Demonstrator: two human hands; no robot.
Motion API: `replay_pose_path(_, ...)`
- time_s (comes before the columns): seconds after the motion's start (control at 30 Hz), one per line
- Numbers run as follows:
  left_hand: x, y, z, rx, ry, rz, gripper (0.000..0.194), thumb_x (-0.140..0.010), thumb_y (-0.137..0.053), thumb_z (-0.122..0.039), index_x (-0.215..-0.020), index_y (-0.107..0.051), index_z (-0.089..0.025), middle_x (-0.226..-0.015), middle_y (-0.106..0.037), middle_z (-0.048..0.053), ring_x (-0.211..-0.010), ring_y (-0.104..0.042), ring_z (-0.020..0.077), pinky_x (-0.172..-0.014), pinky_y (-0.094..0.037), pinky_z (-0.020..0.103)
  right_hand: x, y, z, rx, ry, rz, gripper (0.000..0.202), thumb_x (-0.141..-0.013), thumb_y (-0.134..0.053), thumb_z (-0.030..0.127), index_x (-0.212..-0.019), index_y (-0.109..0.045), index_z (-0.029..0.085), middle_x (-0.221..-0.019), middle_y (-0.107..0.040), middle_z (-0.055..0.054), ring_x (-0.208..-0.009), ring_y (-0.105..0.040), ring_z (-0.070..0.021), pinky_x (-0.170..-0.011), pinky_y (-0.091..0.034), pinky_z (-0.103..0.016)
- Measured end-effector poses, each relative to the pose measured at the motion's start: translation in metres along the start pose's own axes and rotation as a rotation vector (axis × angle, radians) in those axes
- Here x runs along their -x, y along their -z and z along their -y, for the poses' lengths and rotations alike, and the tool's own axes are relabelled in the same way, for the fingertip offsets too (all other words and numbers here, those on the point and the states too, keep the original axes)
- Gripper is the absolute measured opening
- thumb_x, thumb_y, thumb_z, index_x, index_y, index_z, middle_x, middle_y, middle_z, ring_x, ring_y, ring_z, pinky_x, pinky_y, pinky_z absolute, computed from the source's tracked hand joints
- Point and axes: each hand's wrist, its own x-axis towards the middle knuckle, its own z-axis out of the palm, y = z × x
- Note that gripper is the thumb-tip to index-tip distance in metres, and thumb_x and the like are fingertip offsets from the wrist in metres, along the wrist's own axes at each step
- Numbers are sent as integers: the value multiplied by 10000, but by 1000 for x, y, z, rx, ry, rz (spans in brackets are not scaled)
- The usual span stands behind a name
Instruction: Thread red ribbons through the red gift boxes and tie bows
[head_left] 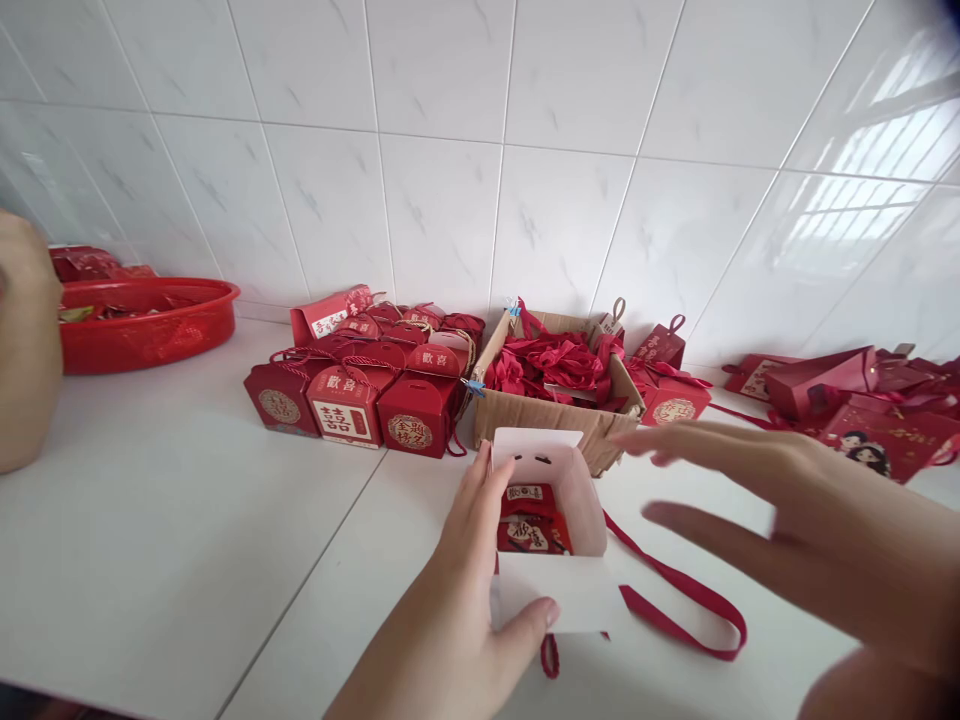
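Note:
An open gift box (589,500) with white inner flaps stands near the front of the table, with red packets (529,535) inside. My left hand (480,590) holds its left side, thumb on the front flap and fingers on the left wall. To the right of the box, my right hand (780,510) is in the air, slightly blurred, fingers and thumb apart, holding nothing. A dark red ribbon (705,600) curls on the table beside the box, below my right hand. Under the front flap a small red cord loop (550,657) sticks out.
Behind stands a cardboard box (540,415) of red ribbons. Closed red boxes (412,415) are grouped left of it. Farther left are a red basin (150,335) and a blurred tan object (26,340). More red boxes (885,430) lie at right, along the tiled wall.

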Motion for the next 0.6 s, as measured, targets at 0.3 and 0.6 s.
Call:
replay_pose_path(0.3, -2, 8, -2, -55, -62, -11, 555, -766, -668, -320, -1270, -454, -411, -1579, -131, -28, -1416, -237, 317, -1021, -428, 521, -63, -27, 6, -45, -52, 273, 294, -900, -419, 451, -816, -584, 222, -698, -599, -15, -590, -535, -160, -491, -371, -263)
replay_pose_path(0.6, -11, 10, 8, -57, -71, -121, 587, -788, -635, -535, -1312, -435, -360, -1572, -186, 30, -1431, -195, 307, -1091, -337, 513, -68, -38, -12, -136, -60, 166, 428, -790, -538, 212, -1212, -480, 263, -1097, -603, -36, -872, -593, -170, -673, -474, -264)
